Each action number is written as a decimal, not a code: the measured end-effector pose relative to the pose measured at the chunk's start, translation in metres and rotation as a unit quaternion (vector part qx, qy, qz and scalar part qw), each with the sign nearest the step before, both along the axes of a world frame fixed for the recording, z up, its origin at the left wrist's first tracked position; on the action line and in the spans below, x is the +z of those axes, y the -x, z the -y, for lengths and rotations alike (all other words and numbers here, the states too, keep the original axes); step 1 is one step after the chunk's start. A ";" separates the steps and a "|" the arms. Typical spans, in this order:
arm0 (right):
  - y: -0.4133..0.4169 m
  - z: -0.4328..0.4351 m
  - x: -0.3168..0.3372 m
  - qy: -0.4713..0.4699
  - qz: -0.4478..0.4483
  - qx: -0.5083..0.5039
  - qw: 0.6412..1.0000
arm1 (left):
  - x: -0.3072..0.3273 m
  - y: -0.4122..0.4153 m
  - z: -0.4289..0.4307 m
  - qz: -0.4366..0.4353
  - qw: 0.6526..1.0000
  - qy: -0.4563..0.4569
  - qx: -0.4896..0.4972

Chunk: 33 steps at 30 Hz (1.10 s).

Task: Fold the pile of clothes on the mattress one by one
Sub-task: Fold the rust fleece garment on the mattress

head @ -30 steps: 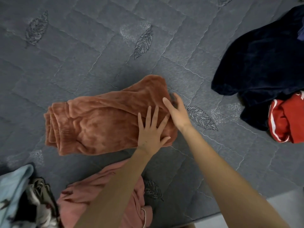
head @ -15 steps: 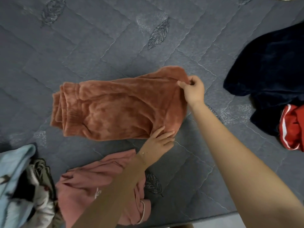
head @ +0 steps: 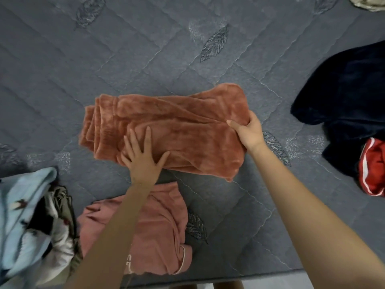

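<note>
A rust-orange fleece garment [head: 177, 126] lies folded lengthwise in the middle of the grey quilted mattress [head: 125, 59]. My left hand [head: 143, 157] presses flat on its near left part, fingers spread. At the right end, my right hand [head: 248, 130] grips the fleece, thumb on top and fingers under the fabric. A heap of unfolded clothes lies at the right: a dark navy fleece piece [head: 350, 97] and a red garment with white stripes [head: 373, 170].
A pink garment [head: 158, 232] lies near the front edge, partly under my left forearm. A light blue and patterned bundle [head: 27, 222] sits at the lower left. A pale cloth [head: 368, 3] shows at the top right corner. The mattress edge runs along the bottom.
My left hand has moved left from the garment's near right corner and now presses flat on its left part. My right hand has shifted down its right end, still gripping it.
</note>
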State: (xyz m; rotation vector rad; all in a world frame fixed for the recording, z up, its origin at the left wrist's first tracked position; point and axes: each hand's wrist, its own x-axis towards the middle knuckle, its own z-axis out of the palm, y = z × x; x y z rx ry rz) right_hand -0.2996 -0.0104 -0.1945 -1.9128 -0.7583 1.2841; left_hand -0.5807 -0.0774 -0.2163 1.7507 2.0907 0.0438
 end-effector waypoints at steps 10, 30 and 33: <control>-0.043 0.046 0.028 -0.020 0.037 -0.049 0.998 | 0.019 -0.024 0.003 0.024 0.994 -0.095 -0.040; -0.066 0.099 0.029 0.047 0.102 -0.040 0.993 | 0.010 -0.100 -0.018 -0.049 0.917 0.030 -0.395; -0.041 0.078 0.055 -0.028 0.051 -0.028 0.998 | 0.016 -0.095 -0.019 0.051 0.952 0.043 -0.299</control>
